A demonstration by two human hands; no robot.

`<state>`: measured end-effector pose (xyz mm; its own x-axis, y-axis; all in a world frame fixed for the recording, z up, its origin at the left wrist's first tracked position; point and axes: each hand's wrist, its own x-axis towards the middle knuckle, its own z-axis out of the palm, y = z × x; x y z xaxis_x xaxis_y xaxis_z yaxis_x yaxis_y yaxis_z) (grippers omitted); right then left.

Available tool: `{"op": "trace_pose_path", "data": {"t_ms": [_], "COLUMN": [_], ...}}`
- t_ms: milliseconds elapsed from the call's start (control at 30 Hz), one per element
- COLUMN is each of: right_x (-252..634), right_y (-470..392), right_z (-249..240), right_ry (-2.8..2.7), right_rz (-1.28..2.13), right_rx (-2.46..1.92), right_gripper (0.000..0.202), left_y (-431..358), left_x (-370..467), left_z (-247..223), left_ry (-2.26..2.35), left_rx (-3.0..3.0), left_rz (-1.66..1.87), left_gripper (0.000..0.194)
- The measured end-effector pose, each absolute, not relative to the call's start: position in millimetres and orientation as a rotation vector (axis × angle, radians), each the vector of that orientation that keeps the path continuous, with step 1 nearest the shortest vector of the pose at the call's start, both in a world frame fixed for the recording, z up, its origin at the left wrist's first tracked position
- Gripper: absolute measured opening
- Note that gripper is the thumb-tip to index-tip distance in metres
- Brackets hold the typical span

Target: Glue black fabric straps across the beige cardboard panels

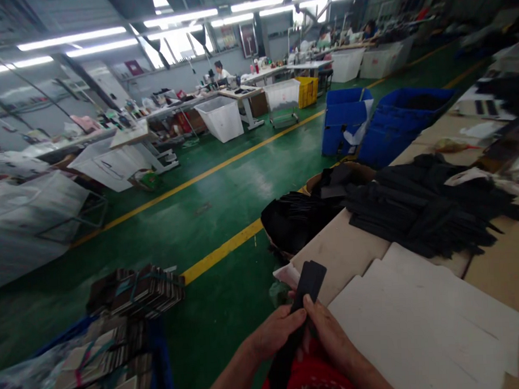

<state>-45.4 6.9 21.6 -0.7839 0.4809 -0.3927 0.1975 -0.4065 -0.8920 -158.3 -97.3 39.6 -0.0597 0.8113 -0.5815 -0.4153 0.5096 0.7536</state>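
A small stack of long black fabric strips (311,280) is held upright in front of my body. My left hand (278,329) grips it from the left, its thumb lying across the strips. From the other side my right hand (326,325) closes on the same strips, thumb pressed on the front face. The lower ends run down past my hands over red clothing (317,377). To the right lie large white sheets (425,319) on the table, with a heap of black strips (425,200) behind them.
Beyond the table edge stands a round container of black pieces (294,221). Blue bins (404,118) are further back. Tied bundles of flat pieces (135,292) sit at lower left. Across the green floor (225,201) are white bins (220,116), sewing tables and a seated person (221,71).
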Motion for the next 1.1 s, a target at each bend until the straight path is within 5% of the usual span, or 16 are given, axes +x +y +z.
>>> {"op": "trace_pose_path", "data": {"t_ms": [267, 767, 1100], "right_x": [-23, -19, -7], "right_y": [35, 39, 41], "right_z": [21, 14, 5], "right_ry": [-1.775, -1.955, -2.004], "right_rz": [1.544, 1.41, 1.29], "right_rx": [-1.139, -0.879, -0.994], "right_gripper": [0.046, 0.025, 0.028], "left_y": [-106, -105, -98], "left_x": [-150, -127, -122], "left_z": [22, 13, 19], "left_ry": [1.334, 1.491, 1.517], "left_rx": [0.255, 0.33, 0.316], "left_rz": [1.19, 1.065, 0.991], "left_gripper": [0.055, 0.051, 0.047]}}
